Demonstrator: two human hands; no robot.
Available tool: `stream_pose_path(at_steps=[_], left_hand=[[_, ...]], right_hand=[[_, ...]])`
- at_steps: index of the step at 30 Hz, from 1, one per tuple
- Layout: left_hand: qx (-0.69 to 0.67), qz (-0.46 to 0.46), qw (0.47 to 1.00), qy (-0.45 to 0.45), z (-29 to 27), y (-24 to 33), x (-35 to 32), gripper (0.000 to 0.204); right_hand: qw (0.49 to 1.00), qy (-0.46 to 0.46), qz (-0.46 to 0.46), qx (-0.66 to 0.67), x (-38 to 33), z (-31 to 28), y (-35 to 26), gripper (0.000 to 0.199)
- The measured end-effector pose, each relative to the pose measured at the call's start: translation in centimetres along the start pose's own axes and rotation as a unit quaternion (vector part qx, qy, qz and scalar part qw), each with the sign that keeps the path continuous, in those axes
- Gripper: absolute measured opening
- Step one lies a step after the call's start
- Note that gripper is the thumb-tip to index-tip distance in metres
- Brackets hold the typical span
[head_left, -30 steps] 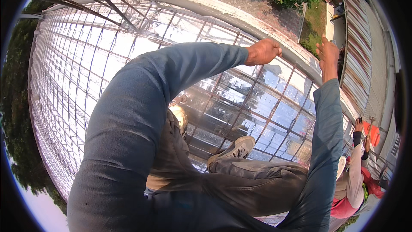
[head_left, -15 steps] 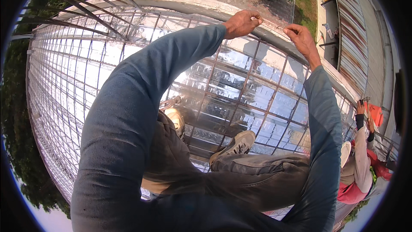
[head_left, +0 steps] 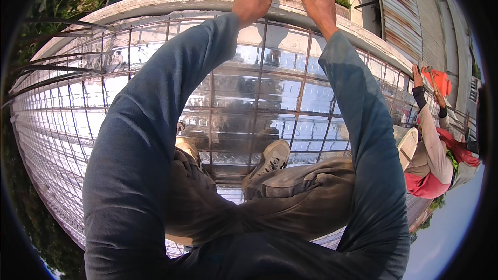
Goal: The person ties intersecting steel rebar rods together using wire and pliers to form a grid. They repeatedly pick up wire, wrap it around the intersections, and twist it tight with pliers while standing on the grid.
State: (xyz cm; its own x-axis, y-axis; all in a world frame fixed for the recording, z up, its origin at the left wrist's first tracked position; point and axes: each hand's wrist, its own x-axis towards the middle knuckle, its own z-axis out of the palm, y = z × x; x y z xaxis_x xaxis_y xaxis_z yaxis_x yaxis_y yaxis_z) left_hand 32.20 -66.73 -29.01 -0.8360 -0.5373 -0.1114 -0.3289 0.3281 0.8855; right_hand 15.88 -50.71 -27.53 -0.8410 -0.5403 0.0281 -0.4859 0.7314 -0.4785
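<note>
My left hand (head_left: 252,1) and my right hand (head_left: 319,6) are both curled into fists at the far edge, side by side and a short gap apart. They rest against the pale concrete rim (head_left: 155,1) where the rusty steel bar grid (head_left: 264,72) ends. Whatever is inside the fists is hidden by the fingers. The grid lies over shiny ribbed metal sheeting (head_left: 78,119). Both blue sleeves stretch forward over my bent knees, and my right shoe (head_left: 270,158) and left shoe (head_left: 187,148) stand on the bars.
A second person (head_left: 430,161) in pink with a light hat crouches at the right edge, arms raised to an orange object (head_left: 438,80). Loose dark bars (head_left: 52,67) jut out at the left. Beyond the rim are paving and a corrugated roof (head_left: 399,15), far below.
Both my hands have travelled left along the rim and drawn closer together, and now they are closed into fists. The view has swung with them.
</note>
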Motion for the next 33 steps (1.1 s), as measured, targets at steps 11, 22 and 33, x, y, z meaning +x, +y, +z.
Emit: stream_pose_path(at_steps=[11, 22, 33], left_hand=[[0.079, 0.053, 0.994, 0.046, 2.6, -0.9, -0.7, 0.029], [0.137, 0.041, 0.989, 0.024, 3.1, -1.1, -0.3, 0.03], [0.09, -0.018, 0.996, -0.023, 2.5, -3.1, -3.2, 0.035]], right_hand=[[0.998, -0.037, 0.02, -0.041, -0.6, 1.6, 0.5, 0.017], [0.998, -0.032, -0.046, 0.016, 0.0, 3.1, 3.5, 0.018], [0.995, -0.036, -0.096, 0.0, -0.9, 2.9, 2.7, 0.02]])
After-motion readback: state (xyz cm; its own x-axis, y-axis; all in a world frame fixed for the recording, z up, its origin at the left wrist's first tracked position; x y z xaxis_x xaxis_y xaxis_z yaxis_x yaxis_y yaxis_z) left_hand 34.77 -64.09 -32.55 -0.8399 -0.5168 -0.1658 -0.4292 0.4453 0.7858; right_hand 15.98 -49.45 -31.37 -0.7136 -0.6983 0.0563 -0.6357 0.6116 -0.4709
